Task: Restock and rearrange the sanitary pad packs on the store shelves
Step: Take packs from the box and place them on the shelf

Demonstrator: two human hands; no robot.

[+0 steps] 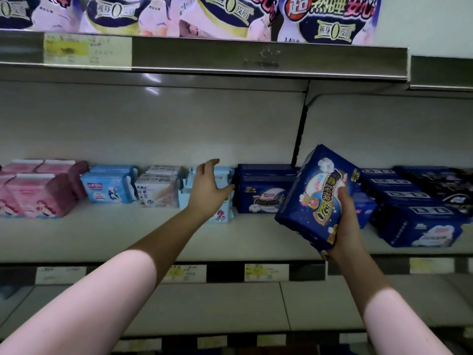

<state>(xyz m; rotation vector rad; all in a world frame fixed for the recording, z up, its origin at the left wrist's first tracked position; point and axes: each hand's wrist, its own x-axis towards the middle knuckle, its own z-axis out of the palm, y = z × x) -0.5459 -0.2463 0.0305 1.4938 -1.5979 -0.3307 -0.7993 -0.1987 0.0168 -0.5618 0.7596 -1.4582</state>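
My right hand grips a dark blue pad pack, tilted and held in front of the middle shelf. My left hand reaches over that shelf with fingers spread, in front of a light blue pack and just left of a dark blue pack standing at the back. It holds nothing. Along the shelf stand pink packs, a blue-and-white pack and a white pack. More dark blue packs lie at the right.
Large purple and white packs fill the upper shelf above a metal rail with a price label. Price tags line the middle shelf's front edge. A lower shelf shows below. A vertical divider splits the back panel.
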